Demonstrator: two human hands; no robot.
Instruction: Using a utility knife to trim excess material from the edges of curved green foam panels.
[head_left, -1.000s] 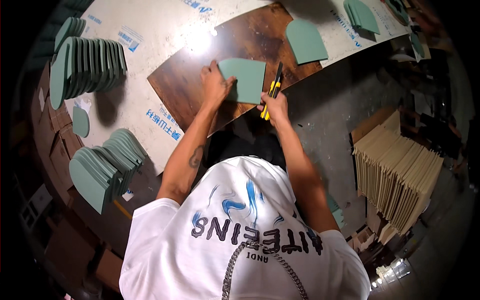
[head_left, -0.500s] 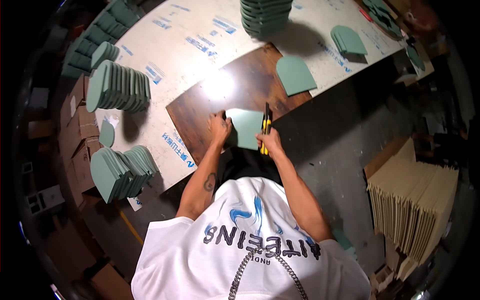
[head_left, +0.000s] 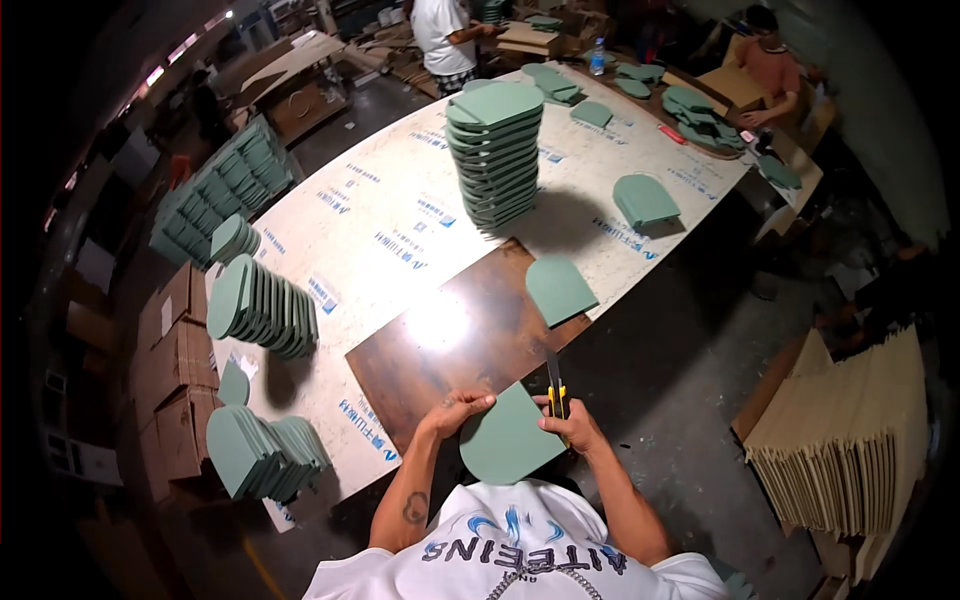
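Close to my body I hold a green panel (head_left: 510, 440) with a rounded end turned toward me. My left hand (head_left: 452, 414) is closed on its left corner, thumb on top. My right hand (head_left: 575, 426) grips a yellow-and-black utility knife (head_left: 557, 402), its dark blade end pointing away from me. The right fingers also rest at the panel's right edge. Just beyond lies a brown wood-grain board (head_left: 400, 365), with another green panel (head_left: 560, 290) on its far right corner.
A tall stack of green panels (head_left: 495, 150) stands on the white table (head_left: 350, 240). More stacks (head_left: 262, 305) line its left side. Tan sheets (head_left: 830, 470) are piled at right, cartons (head_left: 175, 350) at left. One person (head_left: 440, 40) stands beyond; another (head_left: 770, 70) sits far right.
The view has tilted up, showing more of the room. The held panel has come off the board toward my body and turned, its rounded end now facing me. Both hands keep their holds.
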